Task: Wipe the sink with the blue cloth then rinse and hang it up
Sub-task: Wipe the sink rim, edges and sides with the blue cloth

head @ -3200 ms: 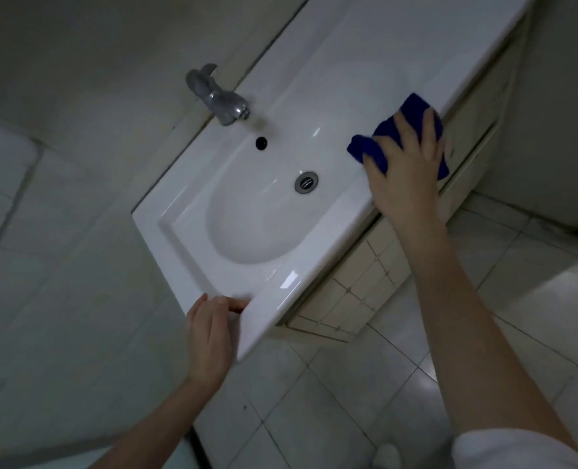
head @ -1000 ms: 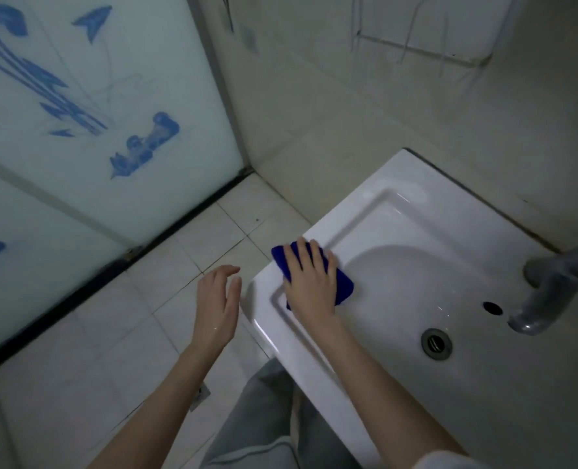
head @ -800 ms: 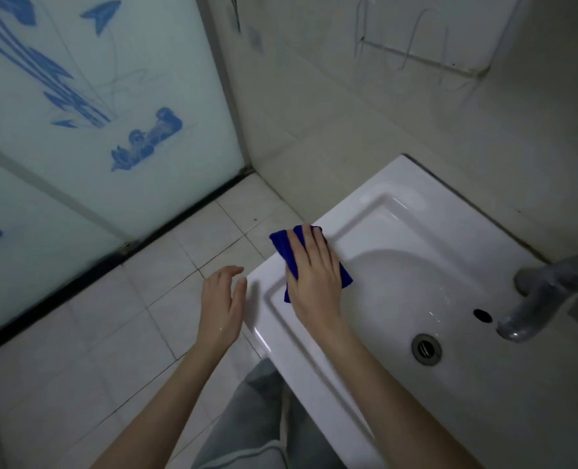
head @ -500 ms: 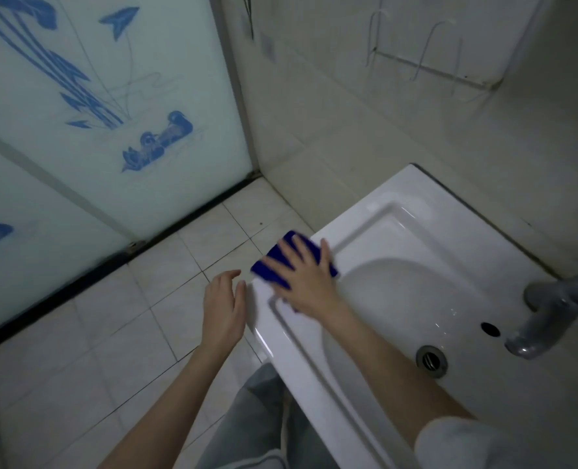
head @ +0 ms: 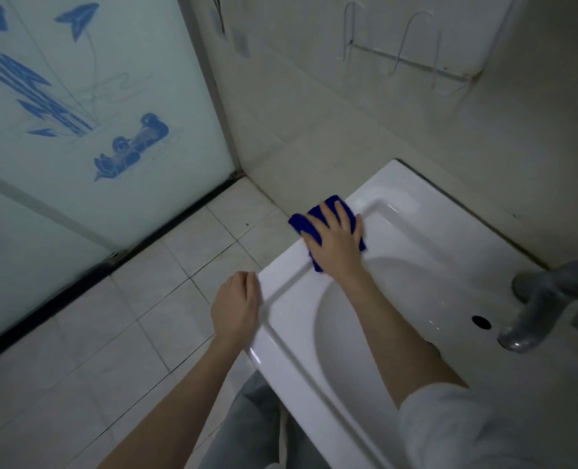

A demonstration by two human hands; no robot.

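Note:
The white sink [head: 426, 211] fills the right half of the view. My right hand [head: 336, 240] lies flat on the blue cloth [head: 301, 223], pressing it onto the sink's left rim near the far left corner. Most of the cloth is hidden under my palm; blue edges show at the left and at the fingertips. My left hand [head: 236, 306] rests against the sink's near left corner, fingers curled over the edge. A grey tap [head: 538, 314] stands at the right above the overflow hole [head: 481, 322]. The drain is hidden by my right forearm.
A white wire rack [head: 412, 62] is fixed to the tiled wall above the sink. A frosted glass door with blue prints [head: 88, 123] stands at the left. Pale floor tiles [head: 145, 316] lie below, and my grey trousers [head: 253, 428] are against the sink's front.
My right hand has slid the cloth from the inner rim out and along the sink's left edge toward the far corner. My left hand has moved from hovering beside the sink onto its corner.

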